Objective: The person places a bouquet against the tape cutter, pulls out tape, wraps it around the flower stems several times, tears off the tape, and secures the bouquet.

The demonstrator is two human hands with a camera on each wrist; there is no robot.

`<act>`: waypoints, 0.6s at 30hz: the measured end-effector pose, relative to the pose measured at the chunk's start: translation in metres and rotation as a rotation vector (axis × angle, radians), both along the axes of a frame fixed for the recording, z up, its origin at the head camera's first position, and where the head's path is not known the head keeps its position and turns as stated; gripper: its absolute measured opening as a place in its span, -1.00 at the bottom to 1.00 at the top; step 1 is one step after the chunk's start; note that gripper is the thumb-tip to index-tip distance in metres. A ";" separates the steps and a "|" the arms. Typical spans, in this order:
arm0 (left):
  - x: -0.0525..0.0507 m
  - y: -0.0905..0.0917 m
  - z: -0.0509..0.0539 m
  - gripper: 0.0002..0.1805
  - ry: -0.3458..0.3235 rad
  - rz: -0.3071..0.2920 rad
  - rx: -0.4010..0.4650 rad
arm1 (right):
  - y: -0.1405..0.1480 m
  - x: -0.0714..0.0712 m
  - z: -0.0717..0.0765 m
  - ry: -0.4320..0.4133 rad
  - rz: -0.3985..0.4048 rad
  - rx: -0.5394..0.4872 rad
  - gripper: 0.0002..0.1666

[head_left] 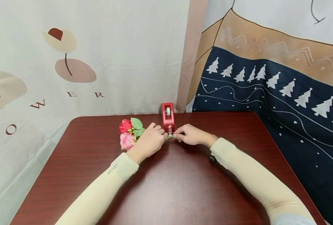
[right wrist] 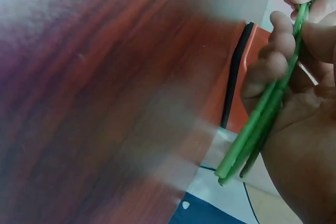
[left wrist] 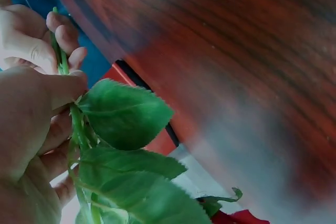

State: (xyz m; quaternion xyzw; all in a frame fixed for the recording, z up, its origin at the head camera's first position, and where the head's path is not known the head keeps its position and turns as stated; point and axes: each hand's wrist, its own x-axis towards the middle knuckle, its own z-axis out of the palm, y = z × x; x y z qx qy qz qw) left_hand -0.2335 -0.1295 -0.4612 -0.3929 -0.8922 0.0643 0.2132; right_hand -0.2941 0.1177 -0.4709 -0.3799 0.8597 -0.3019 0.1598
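In the head view, a red rose (head_left: 125, 126) and a pink rose (head_left: 126, 140) lie sideways at the left, with green leaves (head_left: 136, 123). My left hand (head_left: 153, 138) grips their green stems (left wrist: 77, 124) just past the leaves. On the other side, my right hand (head_left: 193, 135) holds the lower stems (right wrist: 265, 114) between thumb and fingers, their cut ends sticking out beyond the palm. Between both hands stands a red tape dispenser (head_left: 168, 116). A clear strip of tape (head_left: 170, 130) reaches from its front to the stems; whether it sticks to them I cannot tell.
The dark red-brown table (head_left: 166, 187) has its back edge just behind the dispenser. Printed cloths hang behind: a pale one (head_left: 132, 56) at the left, a navy one with white trees (head_left: 267, 93) at the right.
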 end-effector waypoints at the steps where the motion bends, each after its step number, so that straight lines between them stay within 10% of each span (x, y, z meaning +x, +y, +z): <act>1: 0.000 0.000 -0.001 -0.82 0.002 0.003 0.001 | 0.000 0.001 -0.001 0.014 -0.002 -0.003 -0.74; 18: -0.005 0.007 0.015 -0.87 -0.295 0.132 0.044 | 0.001 0.016 -0.007 0.303 -0.012 -0.025 -0.74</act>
